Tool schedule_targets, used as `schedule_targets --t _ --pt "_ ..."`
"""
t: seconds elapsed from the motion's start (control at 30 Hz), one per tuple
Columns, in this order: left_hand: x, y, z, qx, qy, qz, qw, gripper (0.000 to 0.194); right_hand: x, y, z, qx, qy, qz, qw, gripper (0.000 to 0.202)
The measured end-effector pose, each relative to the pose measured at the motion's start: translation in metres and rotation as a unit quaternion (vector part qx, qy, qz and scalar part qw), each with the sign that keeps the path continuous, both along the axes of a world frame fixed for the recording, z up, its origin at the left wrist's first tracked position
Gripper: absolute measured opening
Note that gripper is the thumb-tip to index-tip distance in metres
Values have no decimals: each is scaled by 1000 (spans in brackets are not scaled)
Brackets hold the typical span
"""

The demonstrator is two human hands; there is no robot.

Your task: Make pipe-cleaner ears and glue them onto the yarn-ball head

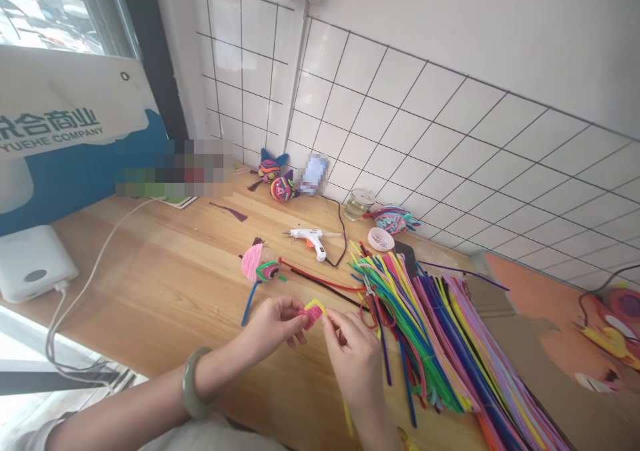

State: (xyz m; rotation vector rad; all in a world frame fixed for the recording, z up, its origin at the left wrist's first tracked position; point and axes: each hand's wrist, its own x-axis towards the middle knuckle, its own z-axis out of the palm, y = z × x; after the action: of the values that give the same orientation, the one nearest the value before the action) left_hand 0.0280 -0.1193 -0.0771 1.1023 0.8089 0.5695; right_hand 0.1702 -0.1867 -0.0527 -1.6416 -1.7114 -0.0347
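White tiled walls back a wooden worktop (165,291). Above its near edge, the left hand (273,327) pinches a small pink coil (311,315) with closed fingers, while the right hand (353,351) grips the yellow pipe cleaner (316,303) arching off it. A heap of coloured pipe cleaners (440,324) lies just right; a glue gun (311,239) rests behind.
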Motion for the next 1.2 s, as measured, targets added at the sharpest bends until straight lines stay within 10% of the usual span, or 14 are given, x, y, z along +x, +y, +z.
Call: schedule_targets --t 0.3,0.5,0.87,1.2 --pt "-7 3 -8 -8 35 -13 999 37 86 19 -27 -163 11 -76 984 23" --pt "-8 4 -8 -52 25 -3 998 39 137 30 -3 -142 -14 -158 977 30" --pt "-7 4 -14 -34 53 -33 997 44 59 28 -37 -215 -125 -102 963 27" --pt "-14 4 -3 337 217 4 916 37 35 8 -6 -125 -178 -21 976 28"
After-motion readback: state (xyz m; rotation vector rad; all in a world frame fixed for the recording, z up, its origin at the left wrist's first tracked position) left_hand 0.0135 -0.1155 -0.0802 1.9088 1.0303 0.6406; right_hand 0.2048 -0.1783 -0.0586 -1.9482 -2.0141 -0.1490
